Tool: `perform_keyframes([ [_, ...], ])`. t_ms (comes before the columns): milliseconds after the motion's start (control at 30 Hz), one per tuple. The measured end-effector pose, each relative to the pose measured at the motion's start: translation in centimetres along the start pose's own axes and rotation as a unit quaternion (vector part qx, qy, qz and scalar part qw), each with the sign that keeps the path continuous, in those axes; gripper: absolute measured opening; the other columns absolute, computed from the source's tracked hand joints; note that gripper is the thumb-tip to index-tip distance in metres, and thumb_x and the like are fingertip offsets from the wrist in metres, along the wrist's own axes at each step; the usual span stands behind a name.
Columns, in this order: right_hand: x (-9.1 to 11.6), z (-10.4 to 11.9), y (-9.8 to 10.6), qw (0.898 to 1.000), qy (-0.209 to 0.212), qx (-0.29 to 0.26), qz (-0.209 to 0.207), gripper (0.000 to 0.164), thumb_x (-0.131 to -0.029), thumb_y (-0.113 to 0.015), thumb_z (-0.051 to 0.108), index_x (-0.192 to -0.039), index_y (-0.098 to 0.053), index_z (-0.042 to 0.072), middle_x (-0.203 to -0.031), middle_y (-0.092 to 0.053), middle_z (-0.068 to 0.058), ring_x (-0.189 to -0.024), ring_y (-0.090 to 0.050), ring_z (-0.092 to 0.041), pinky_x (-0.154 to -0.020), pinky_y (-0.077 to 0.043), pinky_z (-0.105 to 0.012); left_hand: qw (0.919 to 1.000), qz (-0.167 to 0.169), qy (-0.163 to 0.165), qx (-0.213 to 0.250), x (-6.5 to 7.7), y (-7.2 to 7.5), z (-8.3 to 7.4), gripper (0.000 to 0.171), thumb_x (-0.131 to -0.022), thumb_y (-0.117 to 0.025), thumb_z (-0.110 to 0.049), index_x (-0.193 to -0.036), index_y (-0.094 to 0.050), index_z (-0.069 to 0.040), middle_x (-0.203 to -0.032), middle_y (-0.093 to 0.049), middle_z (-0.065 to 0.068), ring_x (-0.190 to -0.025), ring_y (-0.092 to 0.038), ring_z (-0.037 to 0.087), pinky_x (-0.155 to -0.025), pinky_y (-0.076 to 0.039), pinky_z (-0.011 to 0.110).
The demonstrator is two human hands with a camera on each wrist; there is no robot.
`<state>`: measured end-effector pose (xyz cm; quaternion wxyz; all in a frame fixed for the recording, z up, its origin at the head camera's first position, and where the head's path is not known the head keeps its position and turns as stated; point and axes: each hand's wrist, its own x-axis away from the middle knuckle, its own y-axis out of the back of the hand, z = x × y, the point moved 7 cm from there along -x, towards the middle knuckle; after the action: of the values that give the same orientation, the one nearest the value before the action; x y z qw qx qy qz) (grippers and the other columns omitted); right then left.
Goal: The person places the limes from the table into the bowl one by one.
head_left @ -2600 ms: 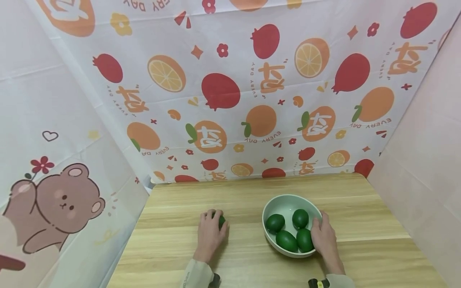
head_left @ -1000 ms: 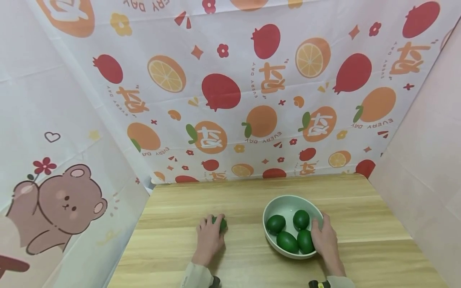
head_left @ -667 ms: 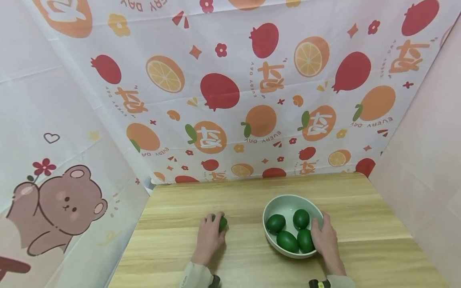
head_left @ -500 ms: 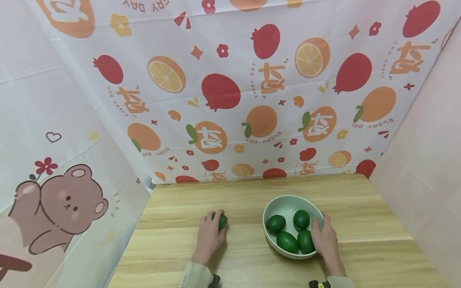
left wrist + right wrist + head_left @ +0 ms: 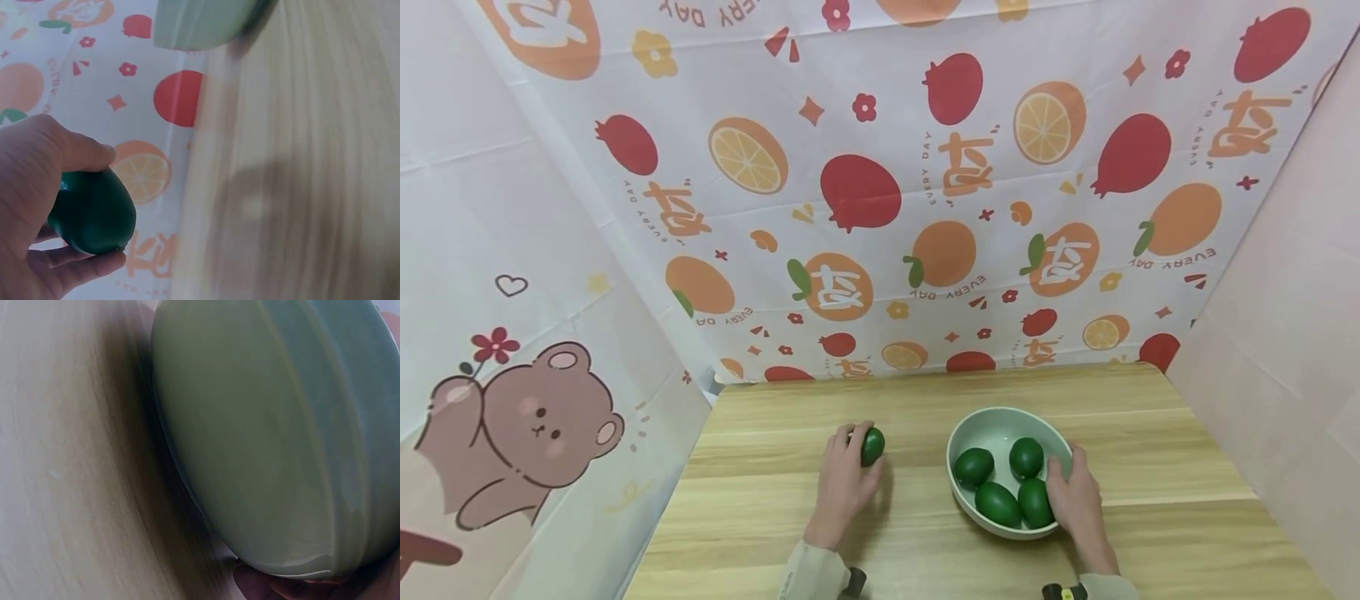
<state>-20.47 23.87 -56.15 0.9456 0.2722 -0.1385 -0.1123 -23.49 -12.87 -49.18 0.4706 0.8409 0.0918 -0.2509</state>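
Observation:
My left hand (image 5: 842, 483) holds a dark green, smooth lime (image 5: 872, 447) between thumb and fingers, left of the bowl. In the left wrist view the thumb lies over the top of this lime (image 5: 94, 212) and the fingers curl beneath it; a shadow falls on the wood beside it. My right hand (image 5: 1078, 496) grips the right side of a pale green bowl (image 5: 992, 527), thumb over the rim, fingers outside. Several limes (image 5: 997, 504) lie inside it. The right wrist view is filled by the bowl's outer wall (image 5: 250, 425), with fingertips (image 5: 253, 584) at its lower edge.
The wooden table (image 5: 910, 558) carries the bowl at right of centre. A fruit-print cloth (image 5: 865, 192) hangs behind its far edge. Another cloth with a printed bear (image 5: 542, 417) stands on the left, and a pale plain sheet (image 5: 1285, 317) on the right.
My left hand turns about the lime, then moves up and to the right with it, so more of the lime shows. The right hand and the bowl stay put.

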Motion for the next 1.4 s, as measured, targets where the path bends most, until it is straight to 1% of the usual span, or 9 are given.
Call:
perform_keyframes([
  [167, -0.1, -0.1, 0.1, 1.0, -0.002, 0.001, -0.005, 0.063, -0.108, -0.028, 0.04, -0.16, -0.018, 0.005, -0.16, -0.028, -0.033, -0.146, -0.03, -0.054, -0.119, -0.027, -0.066, 0.9997, -0.013, -0.004, 0.021, -0.7, 0.4, -1.1, 0.06, -0.075, -0.089, -0.016, -0.129, -0.061, -0.012, -0.118, -0.064, 0.016, -0.1, -0.066, 0.032, -0.079, -0.059, 0.048],
  [333, -0.2, -0.2, 0.0, 1.0, -0.002, 0.0, 0.0, 0.064, -0.108, -0.027, 0.041, -0.16, -0.016, 0.005, -0.161, -0.028, -0.033, -0.147, -0.029, -0.053, -0.119, -0.027, -0.066, 0.9992, -0.018, -0.013, 0.034, -1.3, 0.6, -2.5, 0.058, -0.077, -0.088, -0.021, -0.128, -0.061, -0.011, -0.118, -0.065, 0.014, -0.101, -0.067, 0.03, -0.08, -0.06, 0.046],
  [567, -0.2, -0.1, 0.0, 1.0, -0.001, -0.002, 0.0, 0.064, -0.108, -0.028, 0.041, -0.16, -0.016, 0.004, -0.161, -0.027, -0.033, -0.147, -0.029, -0.053, -0.119, -0.026, -0.065, 0.9969, -0.018, -0.025, 0.072, -2.0, 0.5, -4.7, 0.058, -0.082, -0.085, -0.027, -0.13, -0.059, -0.009, -0.121, -0.066, 0.011, -0.104, -0.069, 0.025, -0.084, -0.061, 0.039],
  [767, -0.1, -0.2, -0.1, 1.0, 0.001, 0.0, 0.002, 0.065, -0.108, -0.027, 0.041, -0.16, -0.016, 0.005, -0.161, -0.027, -0.033, -0.147, -0.029, -0.053, -0.119, -0.026, -0.066, 0.9943, -0.022, -0.033, 0.099, -2.4, 0.4, -6.9, 0.055, -0.082, -0.085, -0.029, -0.128, -0.06, -0.01, -0.121, -0.066, 0.009, -0.101, -0.07, 0.022, -0.083, -0.062, 0.037],
  [933, 0.0, 0.0, 0.0, 1.0, 0.001, -0.001, -0.001, 0.063, -0.108, -0.028, 0.041, -0.16, -0.017, 0.005, -0.16, -0.029, -0.033, -0.147, -0.03, -0.053, -0.119, -0.026, -0.066, 0.9917, -0.018, -0.047, 0.118, -2.8, -0.2, -8.4, 0.053, -0.083, -0.085, -0.03, -0.126, -0.06, -0.012, -0.118, -0.067, 0.007, -0.1, -0.07, 0.019, -0.083, -0.062, 0.033],
  [1100, 0.0, 0.0, 0.0, 1.0, 0.003, 0.002, -0.004, 0.063, -0.108, -0.029, 0.041, -0.159, -0.019, 0.005, -0.159, -0.031, -0.033, -0.146, -0.031, -0.054, -0.119, -0.027, -0.065, 0.9878, -0.013, -0.061, 0.142, -3.0, -0.7, -9.7, 0.053, -0.083, -0.084, -0.028, -0.126, -0.061, -0.009, -0.117, -0.068, 0.008, -0.099, -0.069, 0.017, -0.082, -0.061, 0.032],
  [1267, 0.0, 0.0, 0.1, 1.0, 0.003, 0.003, -0.008, 0.063, -0.108, -0.03, 0.04, -0.159, -0.019, 0.005, -0.158, -0.031, -0.034, -0.146, -0.031, -0.055, -0.119, -0.027, -0.066, 0.9847, 0.006, -0.063, 0.162, -3.1, -1.6, -10.8, 0.052, -0.086, -0.081, -0.032, -0.128, -0.059, -0.01, -0.121, -0.068, 0.008, -0.101, -0.069, 0.017, -0.083, -0.061, 0.03],
  [1400, -0.1, -0.1, 0.0, 1.0, 0.002, 0.003, -0.007, 0.063, -0.108, -0.029, 0.04, -0.159, -0.019, 0.005, -0.159, -0.03, -0.034, -0.146, -0.031, -0.055, -0.119, -0.027, -0.066, 0.9835, 0.018, -0.066, 0.168, -3.0, -2.3, -11.5, 0.051, -0.088, -0.079, -0.034, -0.128, -0.059, -0.01, -0.121, -0.069, 0.008, -0.1, -0.069, 0.017, -0.083, -0.061, 0.029],
])
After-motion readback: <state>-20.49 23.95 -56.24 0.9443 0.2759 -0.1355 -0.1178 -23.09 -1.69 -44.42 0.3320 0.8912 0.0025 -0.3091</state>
